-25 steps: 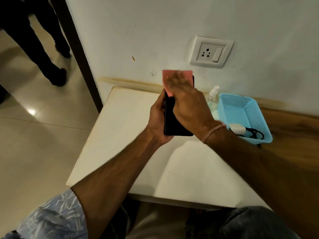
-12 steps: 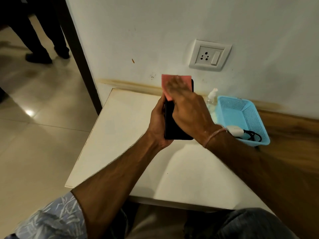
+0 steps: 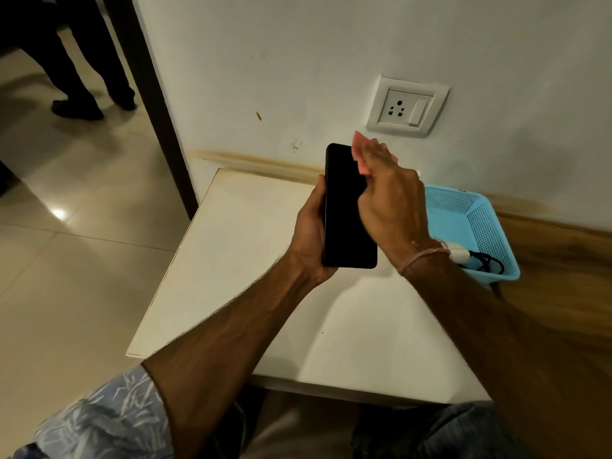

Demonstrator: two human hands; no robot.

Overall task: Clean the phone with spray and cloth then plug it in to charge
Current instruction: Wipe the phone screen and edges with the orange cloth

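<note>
A black phone (image 3: 344,210) stands upright above the white table (image 3: 251,260), its dark screen facing me. My left hand (image 3: 309,233) grips it by the left edge and lower back. My right hand (image 3: 387,197) holds a pink cloth (image 3: 359,150) against the phone's upper right edge; most of the cloth is hidden under the fingers. A white wall socket (image 3: 407,107) with a switch is just above. The white charger plug (image 3: 458,255) and its black cable (image 3: 490,261) lie in a blue basket (image 3: 477,220). The spray bottle is hidden behind my right hand.
The basket stands at the table's right rear, against the wall. A wooden surface (image 3: 563,276) adjoins the table on the right. A dark door frame (image 3: 149,104) rises at left, and a person's dark legs and shoes (image 3: 77,109) stand on the tiled floor beyond it.
My right hand has slid the pink cloth from the top of the screen off to the upper right edge, uncovering nearly the whole screen. The phone sits a little higher.
</note>
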